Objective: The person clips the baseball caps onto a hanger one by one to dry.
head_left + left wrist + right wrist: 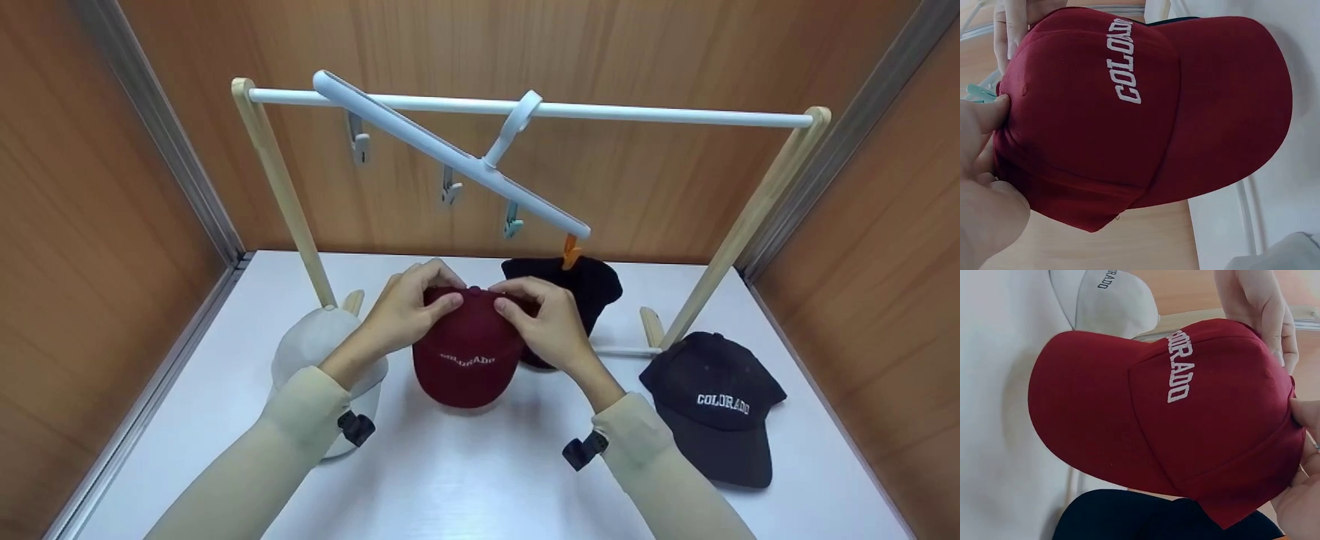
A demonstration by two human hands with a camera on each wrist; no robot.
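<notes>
Just behind maroon cap (466, 341) — clipped black cap (596, 289), right hand (551, 319) partly blocking.

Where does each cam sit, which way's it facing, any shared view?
Head: worn on the head, facing forward and down at the maroon COLORADO cap and tilted clip hanger; left hand, right hand, beige sleeves show.
Left wrist: worn there, facing the maroon COLORADO cap; left hand nearest, right hand beyond.
Right wrist: likewise; right hand nearest, left hand beyond, off-white cap behind.
Both wrist views share that cap and both hands.
</notes>
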